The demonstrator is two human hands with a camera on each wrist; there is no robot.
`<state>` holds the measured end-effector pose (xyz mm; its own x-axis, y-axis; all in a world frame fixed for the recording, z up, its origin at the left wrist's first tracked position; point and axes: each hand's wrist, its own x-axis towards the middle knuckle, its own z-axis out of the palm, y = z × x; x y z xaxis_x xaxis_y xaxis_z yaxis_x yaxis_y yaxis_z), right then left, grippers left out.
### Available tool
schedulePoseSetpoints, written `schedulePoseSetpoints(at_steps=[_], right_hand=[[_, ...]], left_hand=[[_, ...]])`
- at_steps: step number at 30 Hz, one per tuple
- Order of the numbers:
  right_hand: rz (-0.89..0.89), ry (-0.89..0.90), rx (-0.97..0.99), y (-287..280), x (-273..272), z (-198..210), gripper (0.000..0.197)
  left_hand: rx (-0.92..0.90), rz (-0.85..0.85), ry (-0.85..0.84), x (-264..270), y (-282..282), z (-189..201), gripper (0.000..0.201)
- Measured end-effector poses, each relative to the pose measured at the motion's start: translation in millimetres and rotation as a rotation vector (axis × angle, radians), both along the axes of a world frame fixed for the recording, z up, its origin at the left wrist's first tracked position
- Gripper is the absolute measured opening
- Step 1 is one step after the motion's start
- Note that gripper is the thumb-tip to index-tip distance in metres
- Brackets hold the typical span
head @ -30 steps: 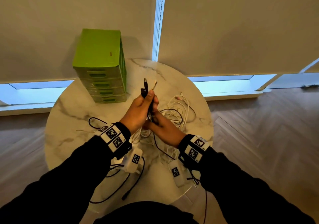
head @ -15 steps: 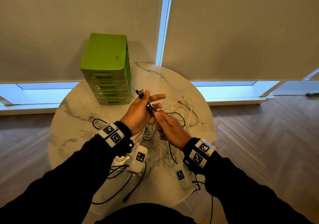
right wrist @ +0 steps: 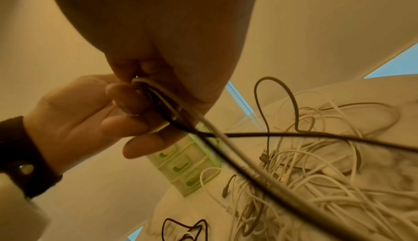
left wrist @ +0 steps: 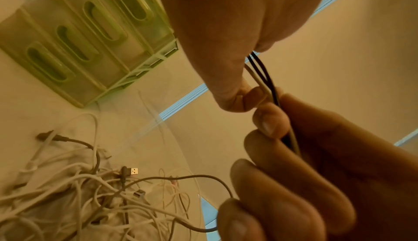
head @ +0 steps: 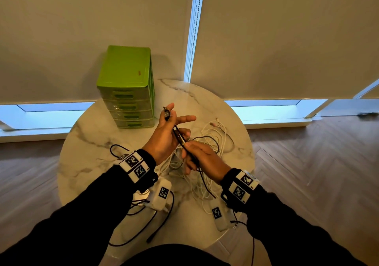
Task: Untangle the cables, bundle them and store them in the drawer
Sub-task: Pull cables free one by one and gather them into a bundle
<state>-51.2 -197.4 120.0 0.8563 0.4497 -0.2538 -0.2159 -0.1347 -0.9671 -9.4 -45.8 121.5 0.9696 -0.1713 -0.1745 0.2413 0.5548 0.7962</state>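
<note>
Over the round marble table [head: 92, 138] my left hand [head: 174, 120] grips the plug ends of a black cable [head: 180, 138], index finger stretched out. My right hand [head: 189, 148] grips the same strands just below, toward me. In the left wrist view two black strands and a pale one [left wrist: 269, 83] run from my left hand [left wrist: 226, 30] into the right hand's fingers [left wrist: 294, 155]. The strands [right wrist: 203, 134] trail down into a tangle of white cables [head: 211, 140] on the table. The green drawer unit [head: 127, 87] stands at the back left with its drawers closed.
A loose black cable [head: 117, 148] lies left of my left wrist, and another [head: 147, 224] lies near the front edge. White tagged boxes [head: 162, 194] [head: 219, 214] hang below both wrists. Closed blinds stand behind the table, with wood floor around it.
The plug ends tipped from upright toward the left and my left index finger straightened. My right hand slid down the strands toward me.
</note>
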Motion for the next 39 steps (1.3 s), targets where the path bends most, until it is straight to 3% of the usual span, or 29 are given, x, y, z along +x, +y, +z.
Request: schedulePoseSetpoints(at_steps=[5, 8, 12, 16, 20, 22, 24, 27, 30, 33, 36, 39], right_hand=[[-0.039, 0.018, 0.016, 2, -2, 0, 0.039], [-0.012, -0.032, 0.007, 3, -4, -7, 0.041], [0.07, -0.044, -0.039, -2, -9, -14, 0.038], [0.047, -0.081, -0.1, -2, -12, -14, 0.04], [0.079, -0.169, -0.19, 0, -13, -13, 0.036], [0.136, -0.313, -0.35, 1, -13, -12, 0.03], [0.073, -0.388, -0.421, 0, -11, -12, 0.03], [-0.097, -0.4, -0.39, -3, -5, -14, 0.029], [0.0, -0.381, -0.484, -10, 1, -21, 0.037], [0.108, -0.359, -0.495, -16, 5, -31, 0.041], [0.173, -0.523, -0.445, -31, 16, -30, 0.029], [0.047, -0.571, -0.463, -56, 42, -18, 0.027]], left_hand=[[0.073, -0.044, 0.001, -1, 2, 2, 0.041], [0.138, 0.034, -0.004, 0, 3, 2, 0.043], [0.126, 0.101, -0.041, 1, 6, 1, 0.027], [0.285, 0.079, -0.12, -1, 3, -7, 0.012], [0.356, 0.108, -0.12, -1, -1, -9, 0.013], [0.308, 0.1, -0.112, -2, -1, -10, 0.013], [0.164, 0.094, -0.075, -3, -3, -9, 0.023], [0.017, -0.059, 0.029, -4, -5, -3, 0.04], [0.021, -0.22, 0.119, -6, -8, -6, 0.046], [-0.003, -0.148, 0.159, -3, -17, -11, 0.03], [-0.038, -0.034, 0.172, 5, -22, -12, 0.03], [0.009, 0.021, 0.157, 15, -25, -15, 0.03]])
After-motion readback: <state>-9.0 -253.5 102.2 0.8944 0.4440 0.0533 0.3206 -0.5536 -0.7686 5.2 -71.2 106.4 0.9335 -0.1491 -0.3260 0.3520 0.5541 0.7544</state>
